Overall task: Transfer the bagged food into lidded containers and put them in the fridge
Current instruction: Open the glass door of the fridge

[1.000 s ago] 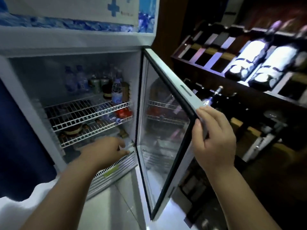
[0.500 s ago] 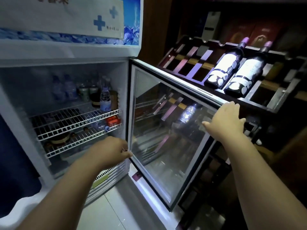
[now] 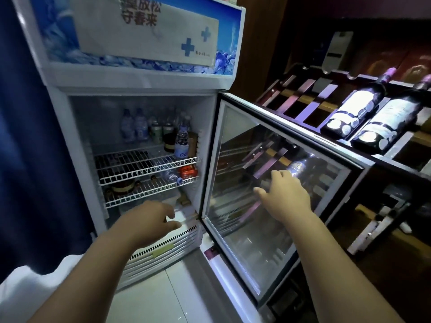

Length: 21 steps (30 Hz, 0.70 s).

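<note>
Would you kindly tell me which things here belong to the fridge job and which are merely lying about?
Belonging: fridge; its open glass door; left hand by a pale box on the bottom level; right hand, spread at the glass.
Lying about: water bottles; cans; red packet; wine bottles on the rack.

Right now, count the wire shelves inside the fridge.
2. The upper wire shelf holds standing bottles; the lower wire shelf sits just beneath. The left hand covers the space below, where another may hide.
</note>
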{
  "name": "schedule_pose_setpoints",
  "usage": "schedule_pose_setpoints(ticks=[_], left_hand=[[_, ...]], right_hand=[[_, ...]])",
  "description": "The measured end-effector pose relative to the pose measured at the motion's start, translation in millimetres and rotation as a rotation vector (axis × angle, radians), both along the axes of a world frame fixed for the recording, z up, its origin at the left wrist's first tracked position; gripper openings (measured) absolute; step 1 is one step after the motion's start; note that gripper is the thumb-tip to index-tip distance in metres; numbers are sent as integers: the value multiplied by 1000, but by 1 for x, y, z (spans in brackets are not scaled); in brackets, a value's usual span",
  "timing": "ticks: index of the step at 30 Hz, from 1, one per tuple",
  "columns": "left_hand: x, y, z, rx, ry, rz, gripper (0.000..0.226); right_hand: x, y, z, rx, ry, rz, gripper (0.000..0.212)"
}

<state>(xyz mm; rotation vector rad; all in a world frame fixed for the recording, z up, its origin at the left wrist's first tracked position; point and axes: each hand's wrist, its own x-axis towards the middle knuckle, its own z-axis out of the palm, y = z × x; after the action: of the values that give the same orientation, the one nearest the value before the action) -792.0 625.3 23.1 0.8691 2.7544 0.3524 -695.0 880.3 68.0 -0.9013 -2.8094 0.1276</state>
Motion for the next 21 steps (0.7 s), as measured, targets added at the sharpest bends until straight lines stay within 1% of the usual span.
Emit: schedule_pose_setpoints(ticks=[4,9,14,17,21], left_hand=[[11,-60,-2,5,-22,127,35],[46,-159,-3,-1,-26,357,24],[101,-258,-7,-16,-31,624,32],[138,-303,-9,-35,-57,769,35],[190,-350,-8,-30,-72,983,37]], right_hand=[[-16,-59,-17,-43,-89,192,56],[-39,-154,-34,-111,-170,453,48],[-48,-262,-41,-68,-270,730,42],[-45,-323,-45,-68,-336,888,37],[-35,-393,-46,-50,-454,1131,43]])
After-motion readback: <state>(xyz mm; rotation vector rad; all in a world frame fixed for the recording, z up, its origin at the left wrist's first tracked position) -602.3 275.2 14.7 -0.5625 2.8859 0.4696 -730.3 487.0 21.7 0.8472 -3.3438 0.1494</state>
